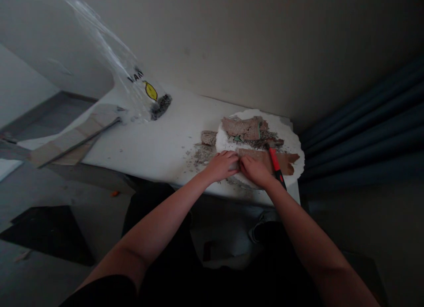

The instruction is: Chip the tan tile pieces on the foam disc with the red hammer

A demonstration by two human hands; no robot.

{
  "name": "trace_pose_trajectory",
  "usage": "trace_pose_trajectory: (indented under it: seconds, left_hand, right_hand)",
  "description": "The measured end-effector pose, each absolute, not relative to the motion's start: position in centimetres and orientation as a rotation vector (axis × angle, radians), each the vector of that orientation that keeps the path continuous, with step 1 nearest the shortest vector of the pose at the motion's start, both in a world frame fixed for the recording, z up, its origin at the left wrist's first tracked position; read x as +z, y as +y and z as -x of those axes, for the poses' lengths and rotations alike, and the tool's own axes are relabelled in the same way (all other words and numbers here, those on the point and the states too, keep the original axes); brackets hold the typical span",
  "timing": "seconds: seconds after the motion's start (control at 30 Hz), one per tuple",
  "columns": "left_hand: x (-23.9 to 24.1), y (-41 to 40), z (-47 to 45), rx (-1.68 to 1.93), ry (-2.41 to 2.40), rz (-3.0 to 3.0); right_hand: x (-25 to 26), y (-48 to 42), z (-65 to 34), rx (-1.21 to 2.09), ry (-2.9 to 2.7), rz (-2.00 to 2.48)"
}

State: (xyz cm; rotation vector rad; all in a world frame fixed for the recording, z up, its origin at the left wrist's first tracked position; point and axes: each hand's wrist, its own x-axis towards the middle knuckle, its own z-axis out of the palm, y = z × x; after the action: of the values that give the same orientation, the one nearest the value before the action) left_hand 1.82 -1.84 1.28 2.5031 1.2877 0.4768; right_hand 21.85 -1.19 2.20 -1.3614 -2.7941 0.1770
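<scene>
My left hand (224, 166) and my right hand (254, 169) meet near the front edge of a white tabletop (142, 148). The left fingers curl over a small pale piece, mostly hidden, whose kind I cannot make out. Beside it, my right hand is closed at the left end of a flat brown cardboard-like strip (285, 160) with a torn right end. Across that strip lies a tool with a red and black handle (275, 162) and a dark head. Beneath them is a white, ragged-edged sheet (296, 141), carrying cracked brown textured chunks (241, 128) and dark crumbs.
A clear plastic bag (114, 55) with a yellow lemon print stands left, dark material at its bottom. Wood-patterned boards (74, 137) overhang the table's left end. Loose crumbs (202, 154) lie left of the sheet. A wall rises behind; a dark curtain (364, 117) hangs right.
</scene>
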Motion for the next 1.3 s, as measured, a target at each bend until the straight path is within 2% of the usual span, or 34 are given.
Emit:
trace_pose_trajectory:
  seconds: [0.17, 0.3, 0.47, 0.67, 0.9, 1.1, 1.2, 1.3]
  left_hand:
    - [1.2, -1.9, -2.2, 0.421, 1.34, -2.544]
    - [1.5, -1.5, -2.1, 0.417, 1.341, -2.525]
    - [1.6, -1.6, -2.3, 0.388, 1.355, -2.508]
    - [1.8, -1.8, -2.5, 0.352, 1.39, -2.478]
    - [2.7, -2.0, -2.1, 0.692, 1.174, -2.329]
    - [3.3, -2.4, -2.1, 0.759, 1.011, -2.224]
    - [3.2, -1.9, 0.3, 0.735, 1.164, -2.209]
    - [2.3, -1.5, 3.5, 0.544, 1.561, -2.167]
  right_hand:
    - [2.5, -1.1, -22.1, 0.259, -2.671, 1.478]
    - [2.8, -1.1, -22.8, 0.38, -2.65, 1.326]
    - [3.0, -1.2, -22.9, 0.372, -2.628, 1.265]
    - [5.0, -0.5, -23.6, 0.385, -2.227, 1.241]
    - [5.4, -2.5, -23.5, 0.53, -2.327, 1.228]
    - [4.9, -4.0, -22.0, 0.629, -2.178, 1.225]
    - [4.8, -3.7, -23.4, 0.583, -2.162, 1.229]
    - [4.6, -2.9, -26.0, 0.423, -2.135, 1.302]
